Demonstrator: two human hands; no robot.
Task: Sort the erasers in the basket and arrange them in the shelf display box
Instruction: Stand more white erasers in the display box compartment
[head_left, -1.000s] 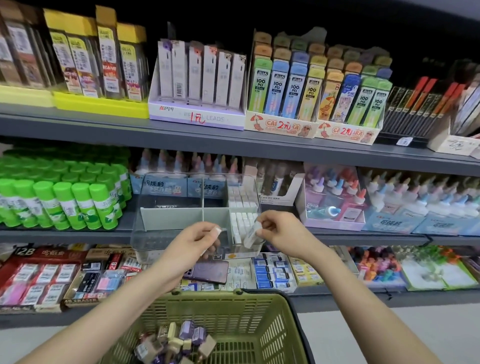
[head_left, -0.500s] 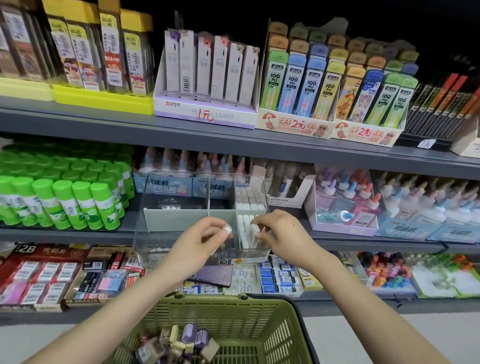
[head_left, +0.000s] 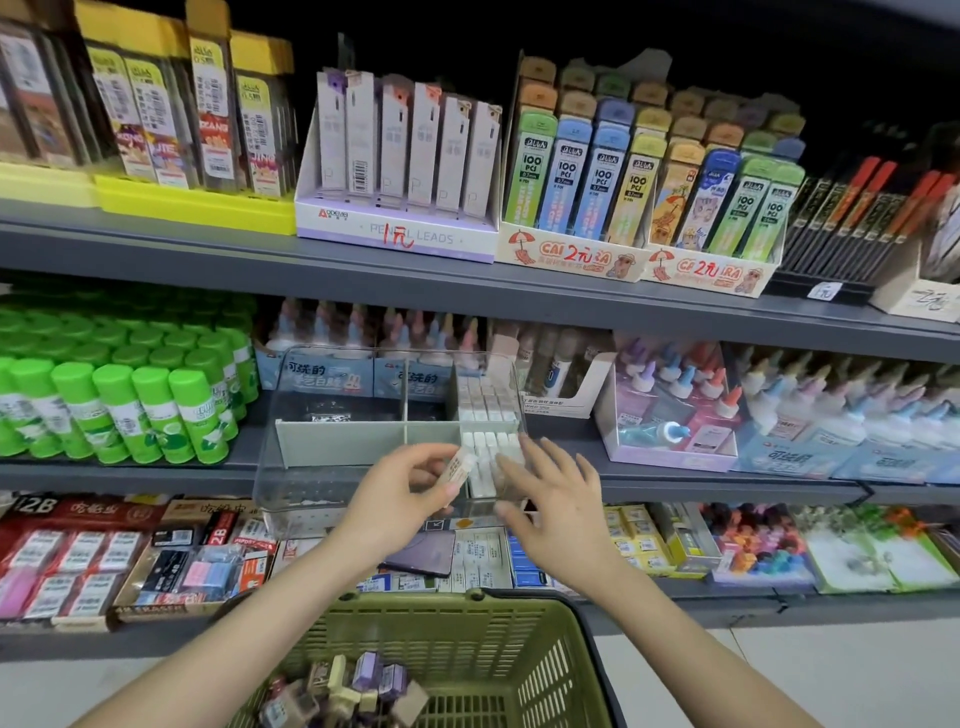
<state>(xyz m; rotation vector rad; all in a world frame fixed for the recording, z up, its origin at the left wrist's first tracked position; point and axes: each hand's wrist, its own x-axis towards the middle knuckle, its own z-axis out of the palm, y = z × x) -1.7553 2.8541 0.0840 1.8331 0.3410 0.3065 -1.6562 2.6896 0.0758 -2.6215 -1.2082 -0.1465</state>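
Observation:
A clear display box (head_left: 291, 467) with grey dividers stands on the middle shelf. Its right compartments hold rows of white erasers (head_left: 488, 402). My left hand (head_left: 400, 493) pinches one white wrapped eraser (head_left: 457, 467) just in front of the box's right front compartment. My right hand (head_left: 550, 493) hovers beside it with fingers spread, at the box's right front corner, holding nothing. Below, a green basket (head_left: 519, 649) holds several loose erasers (head_left: 353, 686) in purple, cream and tan wrappers.
Green glue sticks (head_left: 130, 405) stand left of the box, glue bottles (head_left: 675, 395) to its right. The lower shelf carries packed erasers (head_left: 104, 556) and a dark phone-like slab (head_left: 421, 556). Pencil lead boxes (head_left: 400, 156) fill the upper shelf.
My right hand put its eraser into the box's right front compartment and now opens with spread fingers. My left hand has raised its eraser toward the same compartment.

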